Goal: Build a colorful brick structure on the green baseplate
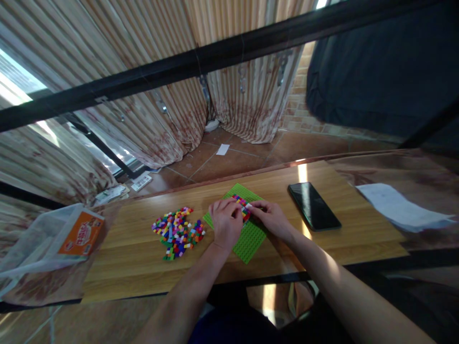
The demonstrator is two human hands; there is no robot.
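Observation:
A green studded baseplate lies at an angle on the wooden board. Colourful small toy bricks are set in rows on its upper part, partly covered by my fingers. My left hand is over the plate's left side, its fingers curled in by the bricks; whatever is between them is hidden. From the right, my right hand reaches in with thumb and index finger pinched together at the bricks' right edge. What this pinch holds is too small to make out. Left of the plate lies a loose pile of mixed-colour bricks.
A black phone rests on the wooden board, right of my hands. White paper lies beyond the board's right end. At far left stands a translucent plastic box with an orange label. A dark metal bar crosses in front of the curtains.

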